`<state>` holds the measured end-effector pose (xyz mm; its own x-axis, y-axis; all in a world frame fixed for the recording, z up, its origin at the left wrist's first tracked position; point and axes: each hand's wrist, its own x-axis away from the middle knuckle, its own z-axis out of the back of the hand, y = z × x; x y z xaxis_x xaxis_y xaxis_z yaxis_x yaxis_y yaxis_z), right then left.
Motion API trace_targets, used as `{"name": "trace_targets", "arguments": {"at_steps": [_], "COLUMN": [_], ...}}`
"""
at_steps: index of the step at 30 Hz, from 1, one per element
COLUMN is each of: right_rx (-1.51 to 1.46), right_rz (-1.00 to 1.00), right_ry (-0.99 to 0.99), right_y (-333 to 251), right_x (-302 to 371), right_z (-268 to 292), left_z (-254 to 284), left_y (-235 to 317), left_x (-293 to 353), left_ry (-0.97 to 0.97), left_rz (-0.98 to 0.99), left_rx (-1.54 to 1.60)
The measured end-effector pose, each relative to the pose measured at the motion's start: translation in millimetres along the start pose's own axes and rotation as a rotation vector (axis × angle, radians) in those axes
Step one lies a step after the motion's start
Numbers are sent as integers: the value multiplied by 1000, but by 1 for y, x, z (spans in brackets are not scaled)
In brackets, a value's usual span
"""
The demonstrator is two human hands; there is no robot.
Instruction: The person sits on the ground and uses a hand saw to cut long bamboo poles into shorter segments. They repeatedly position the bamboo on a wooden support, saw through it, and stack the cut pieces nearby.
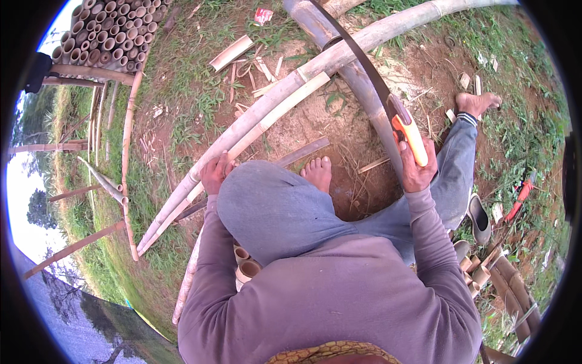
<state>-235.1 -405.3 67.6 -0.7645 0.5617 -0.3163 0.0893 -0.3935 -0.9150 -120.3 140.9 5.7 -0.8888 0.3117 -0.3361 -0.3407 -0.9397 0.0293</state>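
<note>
Pole (312,68) runs unsevered from near left to far right; how deep any cut goes, I cannot tell. I see the left hand (216,174) against it, fingers too hidden to judge the grip. Alongside lies a pale, straight-edged strip (290,104). Smooth, round and jointed, the pole crosses a thick grey log (362,91). At right, the right hand (419,170) is closed around the orange handle (414,141) of the curved saw (371,70).

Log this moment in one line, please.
Right grip: orange-handled curved metal saw | Left grip: at long tan bamboo pole | Dark blade: crossing over pole, contact unclear
</note>
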Motion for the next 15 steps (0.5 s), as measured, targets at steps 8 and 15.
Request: {"name": "trace_targets", "arguments": {"at_steps": [8, 15], "right_rx": [-88, -159], "right_rz": [-41, -84], "right_ry": [-144, -188], "right_y": [29, 48], "right_x": [12, 17], "right_z": [-38, -36], "left_z": [13, 9], "left_y": [7, 5], "left_x": [-8, -7], "left_ry": [-10, -31], "left_rz": [-2, 13], "left_rx": [30, 45]}}
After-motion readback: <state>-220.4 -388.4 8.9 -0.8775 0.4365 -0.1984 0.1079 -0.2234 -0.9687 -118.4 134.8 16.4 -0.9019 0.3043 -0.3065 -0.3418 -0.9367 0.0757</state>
